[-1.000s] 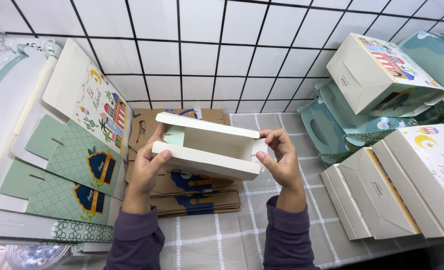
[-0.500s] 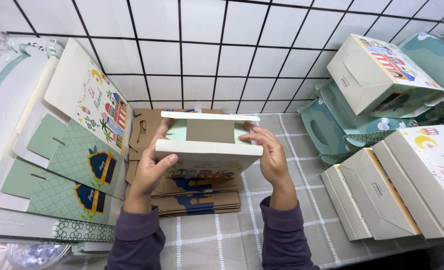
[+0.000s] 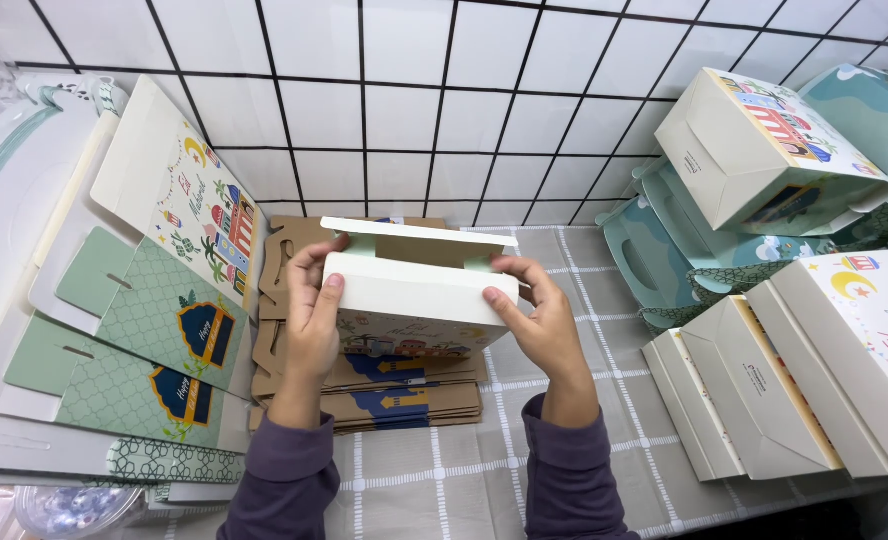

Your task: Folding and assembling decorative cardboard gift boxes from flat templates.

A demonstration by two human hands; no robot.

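Two bare hands grip a half-folded white box (image 3: 414, 290) from either side, over a gray checked cloth (image 3: 444, 470) at a tiled wall (image 3: 394, 110). Left hand (image 3: 314, 320) is closed on the box's left end – thumb on the near top edge, fingers curled round the far side. Right hand (image 3: 539, 325) is closed on the right end, thumb along the top edge, fingers tucked behind. Box sits level between the palms, lifted off the cloth; a flap (image 3: 414, 232) stands open on the far side w/ brown card showing inside, and a printed front panel faces down toward the wrists. Directly under the box lies a stack of brown flats (image 3: 404, 390), just touching nothing of the grip that can be told. Left of the left hand – fanned flat blanks (image 3: 134, 330), white and green w/ dark blue badges, leaning near the wall. Right of the right hand, well apart, finished boxes (image 3: 794, 380) lie in a row; beyond them teal boxes (image 3: 664, 250) and one more white box (image 3: 764, 150) pile against the wall. Purple sleeves (image 3: 284, 480) cover both forearms.
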